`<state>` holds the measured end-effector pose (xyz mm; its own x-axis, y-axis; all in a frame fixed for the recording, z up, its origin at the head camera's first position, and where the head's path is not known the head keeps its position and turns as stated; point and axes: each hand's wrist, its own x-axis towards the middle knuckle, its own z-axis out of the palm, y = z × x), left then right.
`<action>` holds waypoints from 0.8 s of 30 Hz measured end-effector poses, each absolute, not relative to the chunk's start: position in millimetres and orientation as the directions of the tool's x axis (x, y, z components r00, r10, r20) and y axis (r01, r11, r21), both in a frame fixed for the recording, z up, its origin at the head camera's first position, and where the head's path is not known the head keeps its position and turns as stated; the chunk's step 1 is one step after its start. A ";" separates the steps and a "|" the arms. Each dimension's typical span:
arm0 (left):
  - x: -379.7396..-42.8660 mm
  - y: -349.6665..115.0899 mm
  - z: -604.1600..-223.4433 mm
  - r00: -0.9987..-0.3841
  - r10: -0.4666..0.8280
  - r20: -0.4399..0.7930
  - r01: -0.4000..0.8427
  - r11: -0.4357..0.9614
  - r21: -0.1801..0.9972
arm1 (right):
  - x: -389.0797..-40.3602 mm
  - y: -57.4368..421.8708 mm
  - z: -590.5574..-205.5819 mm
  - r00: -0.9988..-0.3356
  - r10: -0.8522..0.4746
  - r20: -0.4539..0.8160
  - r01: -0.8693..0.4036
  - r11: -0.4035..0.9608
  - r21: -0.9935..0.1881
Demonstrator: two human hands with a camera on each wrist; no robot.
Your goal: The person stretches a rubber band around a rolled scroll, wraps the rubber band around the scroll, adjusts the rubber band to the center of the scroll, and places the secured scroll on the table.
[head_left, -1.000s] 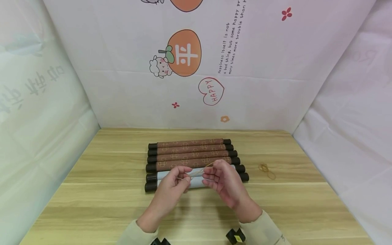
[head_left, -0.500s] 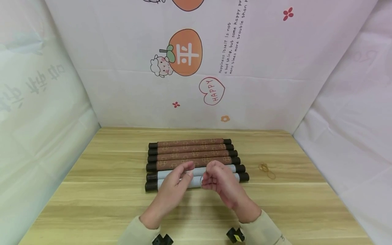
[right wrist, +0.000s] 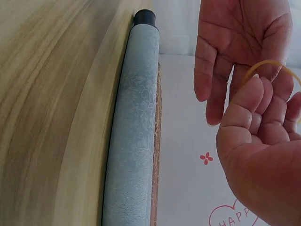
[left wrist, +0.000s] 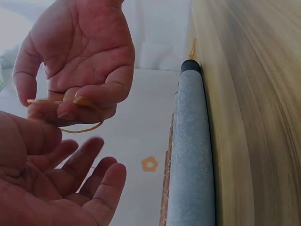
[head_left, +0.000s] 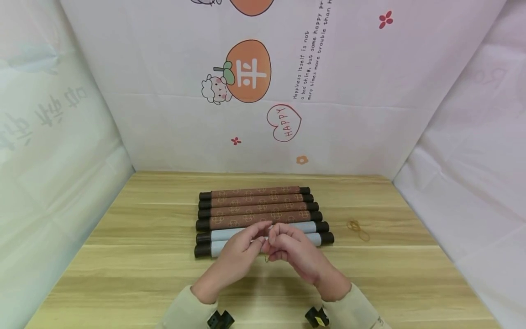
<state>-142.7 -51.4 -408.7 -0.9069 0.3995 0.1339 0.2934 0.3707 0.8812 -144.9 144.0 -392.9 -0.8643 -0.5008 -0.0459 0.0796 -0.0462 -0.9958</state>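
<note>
My right hand holds a thin yellow rubber band with curled fingers, and a loop of it stands out past the fingertips. Facing it, my left hand has its fingers loosely extended, its thumb close by the right fingertips in the left wrist view. Both hands meet above two light blue scrolls with black end knobs, hiding the middle of these rolls. Behind them lie several brown patterned scrolls, parallel and side by side.
Several loose rubber bands lie on the wooden table to the right of the scrolls. A white printed sheet rises at the table's back edge, with white sheets at both sides.
A second ago both hands stretched the rubber band between them. The left hand let go of it, and now the hands have come together, the band gathered at the right fingers.
</note>
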 end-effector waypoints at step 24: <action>-144.8 -51.0 -413.7 -0.930 0.342 0.137 0.286 0.437 0.853 | -139.4 145.3 -394.9 -0.884 -0.463 0.061 0.048 -0.221 -0.974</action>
